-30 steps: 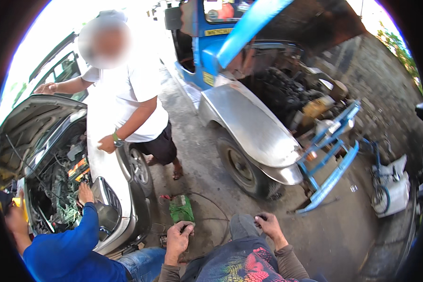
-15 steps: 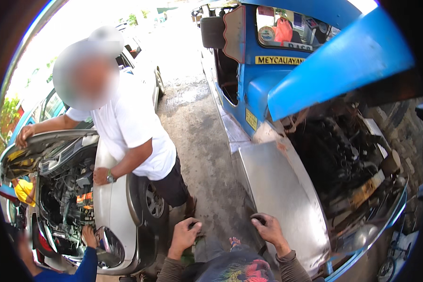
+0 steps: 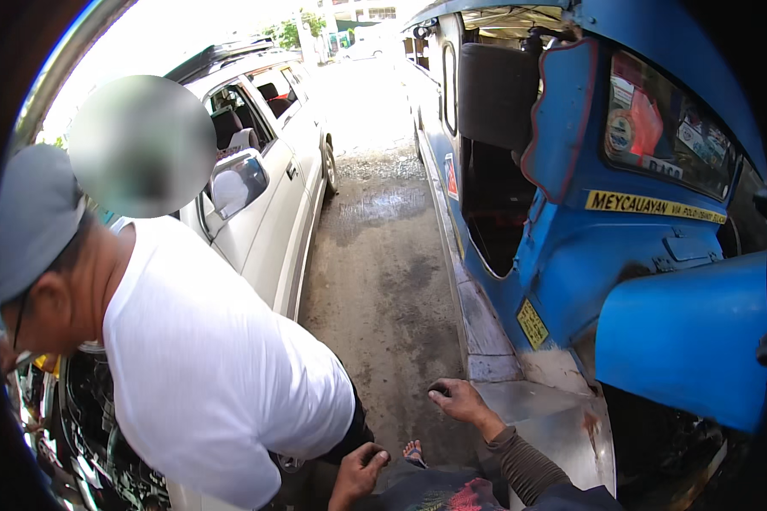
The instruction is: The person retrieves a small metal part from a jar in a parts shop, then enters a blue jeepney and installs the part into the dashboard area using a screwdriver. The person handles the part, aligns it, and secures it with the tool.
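Blue jeepney (image 3: 562, 243) at right | white car (image 3: 273, 200) at left | co-worker in white shirt (image 3: 222, 366) beside open engine bay (image 3: 94, 404) | silver fender (image 3: 554, 426) near right hand (image 3: 463, 402) | right hand and left hand (image 3: 356, 477) narrowly curled, seemingly empty | judged progress: no handling under way; done and remaining unclear

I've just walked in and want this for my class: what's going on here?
The person's left hand is near a co-worker in a white shirt, and the right hand is near the silver fender of a blue vehicle. Both hands are loosely curled, with nothing visibly held. The co-worker leans beside an exposed engine bay; a white vehicle stands beyond.
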A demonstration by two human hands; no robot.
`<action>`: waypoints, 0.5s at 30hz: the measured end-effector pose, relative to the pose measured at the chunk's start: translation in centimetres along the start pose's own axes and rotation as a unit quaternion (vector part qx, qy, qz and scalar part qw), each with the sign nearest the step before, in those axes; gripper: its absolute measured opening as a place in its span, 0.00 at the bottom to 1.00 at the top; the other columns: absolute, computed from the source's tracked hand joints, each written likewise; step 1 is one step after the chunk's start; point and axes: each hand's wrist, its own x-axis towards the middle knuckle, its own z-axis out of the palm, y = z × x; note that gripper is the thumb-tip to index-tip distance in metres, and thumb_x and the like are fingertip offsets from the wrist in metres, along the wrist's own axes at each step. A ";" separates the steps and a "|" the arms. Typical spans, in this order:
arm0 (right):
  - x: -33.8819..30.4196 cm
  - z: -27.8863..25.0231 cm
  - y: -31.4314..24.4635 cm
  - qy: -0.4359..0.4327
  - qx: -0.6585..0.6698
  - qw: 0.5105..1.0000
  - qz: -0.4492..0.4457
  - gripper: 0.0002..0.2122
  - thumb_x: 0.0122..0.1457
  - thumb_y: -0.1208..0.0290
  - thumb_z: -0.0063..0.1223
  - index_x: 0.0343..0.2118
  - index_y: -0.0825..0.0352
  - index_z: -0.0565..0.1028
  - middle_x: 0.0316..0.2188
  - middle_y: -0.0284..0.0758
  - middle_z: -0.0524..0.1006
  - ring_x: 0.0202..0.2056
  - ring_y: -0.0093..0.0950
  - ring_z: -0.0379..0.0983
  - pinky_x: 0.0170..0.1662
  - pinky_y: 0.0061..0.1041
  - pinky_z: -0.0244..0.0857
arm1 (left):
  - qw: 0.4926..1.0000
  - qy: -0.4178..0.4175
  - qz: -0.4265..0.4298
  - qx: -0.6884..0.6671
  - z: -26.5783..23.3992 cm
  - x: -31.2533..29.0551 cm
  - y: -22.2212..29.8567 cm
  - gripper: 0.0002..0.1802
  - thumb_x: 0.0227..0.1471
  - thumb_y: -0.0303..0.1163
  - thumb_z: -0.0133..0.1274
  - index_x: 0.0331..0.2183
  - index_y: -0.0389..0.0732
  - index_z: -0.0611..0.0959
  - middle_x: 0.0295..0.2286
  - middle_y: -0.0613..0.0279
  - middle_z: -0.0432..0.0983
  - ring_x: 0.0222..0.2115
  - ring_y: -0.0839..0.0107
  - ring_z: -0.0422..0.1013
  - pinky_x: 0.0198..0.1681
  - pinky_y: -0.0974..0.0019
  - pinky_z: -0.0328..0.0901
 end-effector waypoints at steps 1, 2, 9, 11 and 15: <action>2.9 0.9 2.0 -0.028 -0.056 0.998 0.008 0.14 0.60 0.61 0.58 0.42 0.66 0.81 0.41 0.46 0.83 0.44 0.40 0.80 0.46 0.38 0.71 | 0.998 -0.010 -0.052 -0.043 0.2 1.5 0.8 0.11 0.61 0.34 0.56 0.35 0.33 0.82 0.28 0.66 0.79 0.30 0.78 0.72 0.38 0.71 0.68; 5.9 1.4 3.8 -0.055 -0.117 0.992 0.014 0.14 0.59 0.61 0.58 0.42 0.66 0.82 0.41 0.47 0.82 0.44 0.42 0.79 0.45 0.40 0.71 | 0.997 -0.019 -0.023 -0.073 -0.3 3.2 1.9 0.12 0.61 0.34 0.56 0.34 0.33 0.82 0.28 0.64 0.79 0.30 0.77 0.73 0.38 0.70 0.69; 22.2 4.1 17.1 -0.265 -0.213 0.938 0.061 0.14 0.53 0.63 0.57 0.39 0.66 0.81 0.38 0.49 0.82 0.40 0.50 0.78 0.42 0.45 0.71 | 0.964 0.025 -0.070 -0.256 -0.5 15.8 5.6 0.12 0.63 0.33 0.53 0.33 0.34 0.82 0.29 0.60 0.79 0.32 0.71 0.75 0.40 0.67 0.69; 27.5 3.4 20.4 -0.317 -0.205 0.925 0.045 0.14 0.52 0.64 0.57 0.39 0.66 0.81 0.36 0.50 0.82 0.39 0.50 0.78 0.42 0.46 0.71 | 0.958 0.073 -0.078 -0.268 -0.3 20.9 4.4 0.10 0.62 0.32 0.53 0.34 0.35 0.82 0.29 0.60 0.79 0.32 0.70 0.74 0.40 0.66 0.69; 39.0 -0.2 23.1 -0.343 -0.220 0.913 0.013 0.12 0.50 0.63 0.58 0.33 0.66 0.82 0.32 0.51 0.81 0.36 0.49 0.79 0.39 0.46 0.72 | 0.928 0.116 -0.059 -0.350 -1.3 35.0 2.0 0.10 0.63 0.33 0.52 0.36 0.35 0.79 0.30 0.58 0.79 0.32 0.69 0.75 0.39 0.66 0.70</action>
